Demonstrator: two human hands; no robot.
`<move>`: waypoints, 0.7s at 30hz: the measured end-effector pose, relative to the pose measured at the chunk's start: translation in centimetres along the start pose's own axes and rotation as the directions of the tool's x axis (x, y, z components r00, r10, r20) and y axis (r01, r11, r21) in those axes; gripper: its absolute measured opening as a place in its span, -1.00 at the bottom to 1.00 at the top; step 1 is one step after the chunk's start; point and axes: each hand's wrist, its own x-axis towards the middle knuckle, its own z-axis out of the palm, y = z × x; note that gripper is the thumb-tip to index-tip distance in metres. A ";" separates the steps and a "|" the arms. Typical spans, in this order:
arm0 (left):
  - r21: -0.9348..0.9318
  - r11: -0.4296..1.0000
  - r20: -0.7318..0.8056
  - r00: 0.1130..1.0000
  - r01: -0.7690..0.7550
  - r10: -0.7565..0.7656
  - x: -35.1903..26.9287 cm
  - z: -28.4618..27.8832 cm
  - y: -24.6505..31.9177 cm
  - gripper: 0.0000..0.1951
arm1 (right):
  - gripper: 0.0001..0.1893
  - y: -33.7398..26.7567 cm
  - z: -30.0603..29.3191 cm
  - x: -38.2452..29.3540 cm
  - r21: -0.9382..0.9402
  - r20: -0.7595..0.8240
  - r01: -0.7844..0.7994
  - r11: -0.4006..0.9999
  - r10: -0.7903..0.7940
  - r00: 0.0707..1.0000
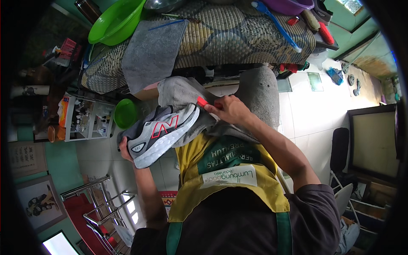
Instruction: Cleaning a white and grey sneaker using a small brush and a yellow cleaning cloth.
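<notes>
A grey running shoe (143,130) with a red-outlined N and a thick white sole is held by the heel in my left hand (124,149). Its toe points up and to the right, towards my other hand. Between the thumb and fingers of my right hand (232,109) is a small red-handled tool (202,102), likely a brush. The tool's end is close to the shoe's toe; whether they touch I cannot tell, and its working side is hidden. Grey towels (261,105) cover my knees below both hands.
Ahead stands a table with a patterned mat (220,35). On it are a grey cloth (153,47), a green basin (118,22), a long blue brush (277,25) and a red-handled brush (325,33). A green bucket (126,113) and white shelf (86,119) stand left.
</notes>
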 end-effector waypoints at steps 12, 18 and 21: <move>0.028 1.000 0.031 1.000 -0.007 0.006 -0.4 -0.5 0.2 -0.24 | -0.14 -0.6 -2.1 -0.1 -0.067 0.192 0.111 0.992 -0.097 0.977; 0.017 1.000 0.014 1.000 -0.004 0.004 -0.1 0.3 0.2 -0.26 | -0.22 0.9 -0.2 1.3 -0.169 -0.039 0.111 0.979 -0.119 0.992; 0.107 0.993 0.017 0.998 -0.054 0.052 -1.2 0.6 -0.1 -0.26 | -0.25 -0.3 -1.1 -1.2 -0.151 -0.019 0.173 0.973 -0.178 0.984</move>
